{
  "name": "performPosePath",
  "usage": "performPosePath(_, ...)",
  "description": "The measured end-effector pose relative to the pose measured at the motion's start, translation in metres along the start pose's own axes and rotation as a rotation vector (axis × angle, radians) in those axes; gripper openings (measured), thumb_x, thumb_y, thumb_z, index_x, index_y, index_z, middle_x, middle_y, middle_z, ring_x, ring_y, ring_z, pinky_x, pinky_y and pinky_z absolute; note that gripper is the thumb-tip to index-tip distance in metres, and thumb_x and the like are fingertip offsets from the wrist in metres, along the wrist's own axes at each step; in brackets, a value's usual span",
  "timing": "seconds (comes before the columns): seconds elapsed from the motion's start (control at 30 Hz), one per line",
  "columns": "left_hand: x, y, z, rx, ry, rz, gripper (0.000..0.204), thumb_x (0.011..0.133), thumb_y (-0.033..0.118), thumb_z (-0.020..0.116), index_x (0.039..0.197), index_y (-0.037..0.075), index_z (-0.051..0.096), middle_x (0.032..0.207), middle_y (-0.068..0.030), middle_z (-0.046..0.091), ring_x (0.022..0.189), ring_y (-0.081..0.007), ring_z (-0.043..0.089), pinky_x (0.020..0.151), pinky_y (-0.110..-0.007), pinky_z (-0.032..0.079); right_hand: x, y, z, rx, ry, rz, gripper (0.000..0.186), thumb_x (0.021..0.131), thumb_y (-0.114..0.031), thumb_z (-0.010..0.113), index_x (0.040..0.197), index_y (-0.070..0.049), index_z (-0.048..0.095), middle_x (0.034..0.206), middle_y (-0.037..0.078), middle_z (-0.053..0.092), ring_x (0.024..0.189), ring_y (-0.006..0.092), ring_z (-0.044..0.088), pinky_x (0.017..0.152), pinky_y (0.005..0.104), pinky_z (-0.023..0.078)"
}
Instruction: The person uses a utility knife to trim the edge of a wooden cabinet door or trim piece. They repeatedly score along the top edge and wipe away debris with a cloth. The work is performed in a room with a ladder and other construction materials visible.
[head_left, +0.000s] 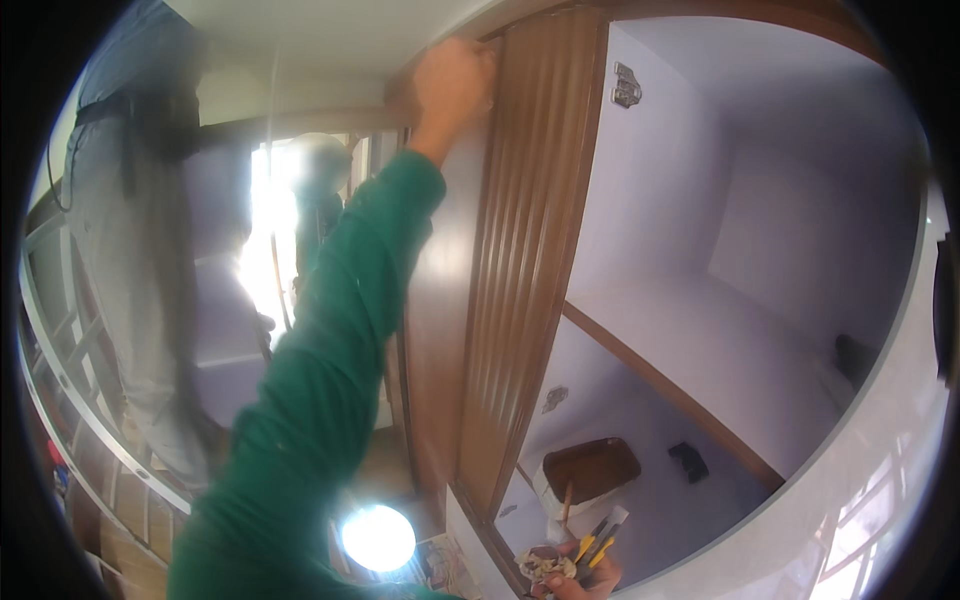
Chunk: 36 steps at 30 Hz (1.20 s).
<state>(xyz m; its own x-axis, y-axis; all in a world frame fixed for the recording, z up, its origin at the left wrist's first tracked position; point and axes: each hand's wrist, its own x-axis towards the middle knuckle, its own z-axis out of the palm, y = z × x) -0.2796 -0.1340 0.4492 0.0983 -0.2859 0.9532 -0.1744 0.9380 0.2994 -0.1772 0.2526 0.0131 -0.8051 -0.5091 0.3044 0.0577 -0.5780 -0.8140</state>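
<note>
My left hand (455,85), in a green sleeve, reaches up to the top of a ribbed brown wooden panel (535,180). Its fingers are curled closed against the wood near the top frame; whatever they hold is hidden. Low in the picture, my right hand (598,578) grips yellow-and-black handled tools (598,545), one with a flat pale blade like a putty knife. A crumpled pale rag (545,566) is bunched in the same hand. Just beyond it, a tub of brown liquid (592,468) sits inside the cabinet, with a wooden-handled brush (567,500) at its near side.
Pale cabinet compartments with a wooden shelf edge (670,390) and metal hinges (627,86) lie to the right. A small dark object (688,461) rests near the tub. At left, another person in grey trousers (130,270) stands by a metal ladder (110,440). A bright lamp (378,537) glows below.
</note>
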Motion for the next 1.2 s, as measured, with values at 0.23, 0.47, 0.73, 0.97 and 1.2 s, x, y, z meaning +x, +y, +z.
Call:
performPosePath(0.23,0.046,-0.027,0.048,0.085,0.019,0.078,0.027,0.089,0.038,0.065,0.104,0.02,0.078,0.087,-0.0114,0.074,0.085,-0.0329,0.069,0.076,-0.042,0.054,0.012,0.0,-0.022,0.01,0.017,0.126,0.028,0.084,0.0,0.072,0.11,0.002,0.063,0.093,0.012,0.071,0.069,0.0104,0.062,0.059,0.0252,0.05)
performPosePath(0.47,0.073,-0.039,0.063,0.198,0.061,0.361,0.027,0.089,0.043,0.065,0.103,0.024,0.078,0.098,-0.0068,0.071,0.091,-0.0312,0.067,0.077,-0.042,0.053,0.026,0.003,-0.036,-0.043,-0.001,0.087,0.027,0.084,0.003,0.072,0.11,0.001,0.064,0.091,0.009,0.071,0.064,0.0082,0.059,0.056,0.0235,0.047)
performPosePath(0.73,0.082,-0.032,0.067,0.259,0.056,0.362,0.027,0.092,0.042,0.061,0.104,0.025,0.078,0.103,-0.0059,0.07,0.095,-0.0316,0.067,0.08,-0.043,0.053,0.031,0.009,-0.049,-0.036,0.074,0.172,0.026,0.083,0.004,0.072,0.108,0.001,0.065,0.091,0.009,0.072,0.065,0.0075,0.058,0.056,0.0234,0.047)
performPosePath(0.97,0.076,-0.017,0.067,0.231,-0.047,0.205,0.03,0.093,0.041,0.058,0.106,0.022,0.078,0.095,-0.0099,0.074,0.091,-0.0334,0.068,0.08,-0.042,0.053,0.036,0.006,-0.048,-0.123,0.027,0.174,0.02,0.081,0.004,0.071,0.101,0.0,0.066,0.087,0.004,0.07,0.068,0.0054,0.057,0.059,0.0222,0.046)
performPosePath(1.2,0.074,-0.01,0.062,0.207,-0.05,0.202,0.035,0.092,0.043,0.058,0.105,0.017,0.078,0.091,-0.0143,0.074,0.086,-0.0355,0.069,0.078,-0.044,0.053,0.041,-0.005,-0.039,-0.217,0.025,0.213,0.013,0.082,0.001,0.072,0.092,-0.003,0.065,0.077,-0.002,0.064,0.063,0.0026,0.048,0.056,0.0214,0.042)
